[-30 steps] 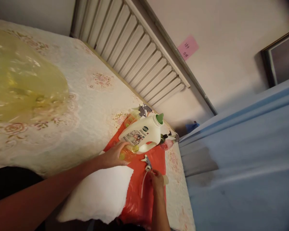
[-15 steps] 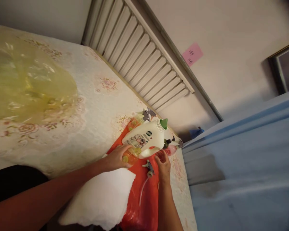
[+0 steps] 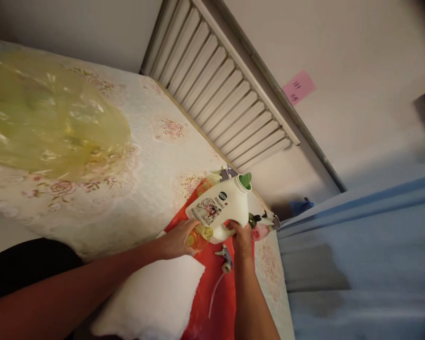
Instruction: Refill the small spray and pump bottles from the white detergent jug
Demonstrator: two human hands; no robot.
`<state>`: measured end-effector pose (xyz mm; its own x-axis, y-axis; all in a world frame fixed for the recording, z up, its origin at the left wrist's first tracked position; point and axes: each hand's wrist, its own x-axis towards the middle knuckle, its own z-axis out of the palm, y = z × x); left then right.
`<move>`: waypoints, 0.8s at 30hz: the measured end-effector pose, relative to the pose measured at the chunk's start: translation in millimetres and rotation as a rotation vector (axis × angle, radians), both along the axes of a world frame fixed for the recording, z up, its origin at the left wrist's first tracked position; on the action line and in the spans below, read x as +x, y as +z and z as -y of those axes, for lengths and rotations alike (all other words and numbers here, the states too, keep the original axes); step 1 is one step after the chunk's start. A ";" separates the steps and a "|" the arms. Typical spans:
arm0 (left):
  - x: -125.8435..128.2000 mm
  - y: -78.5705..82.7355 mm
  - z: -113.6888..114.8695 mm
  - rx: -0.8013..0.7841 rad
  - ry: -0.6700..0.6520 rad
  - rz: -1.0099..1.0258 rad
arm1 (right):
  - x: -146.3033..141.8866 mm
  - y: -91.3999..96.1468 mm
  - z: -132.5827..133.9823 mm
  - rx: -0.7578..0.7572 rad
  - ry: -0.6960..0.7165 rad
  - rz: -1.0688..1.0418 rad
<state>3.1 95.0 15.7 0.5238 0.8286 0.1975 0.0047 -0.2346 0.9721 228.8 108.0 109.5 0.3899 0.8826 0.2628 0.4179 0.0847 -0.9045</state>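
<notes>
My left hand [image 3: 179,241] is closed around a small transparent yellow bottle [image 3: 200,236] with its neck uncovered. Through the handle of a large white detergent jug [image 3: 230,200] go the fingers of my right hand [image 3: 243,241]; the jug has a label and a green pour spout at its open mouth. Below them lies a loose grey-and-white spray trigger [image 3: 226,259] with a thin tube, on a red plastic sheet or bag [image 3: 223,302]. White cloth or paper [image 3: 152,293] is beneath my left forearm.
Behind the jug are another spray bottle's trigger [image 3: 228,173], a dark green bottle [image 3: 252,220] and a pink spray bottle [image 3: 261,231]. A yellow plastic bag [image 3: 60,118] lies on the flowered tablecloth [image 3: 152,170]. A slatted radiator [image 3: 219,85] and blue curtain [image 3: 368,245] border the table.
My right hand has moved from beside the jug onto its handle and now grips it. My left hand still holds the small bottle. The whole view has shifted slightly.
</notes>
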 end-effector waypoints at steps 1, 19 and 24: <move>0.0 -0.1 0.3 0.008 -0.004 0.002 | -3.7 1.2 -1.5 -0.002 0.004 -0.019; -7.3 14.8 4.3 0.051 -0.006 -0.054 | -27.5 110.2 20.4 0.173 -0.085 -0.032; -3.1 8.0 3.7 0.100 0.028 -0.076 | -21.2 153.3 63.0 0.086 -0.174 0.020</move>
<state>0.0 91.3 23.7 0.5174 0.8212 0.2408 0.0851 -0.3294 0.9404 207.6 45.0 262.8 0.5290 0.7759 0.3436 0.4504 0.0864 -0.8886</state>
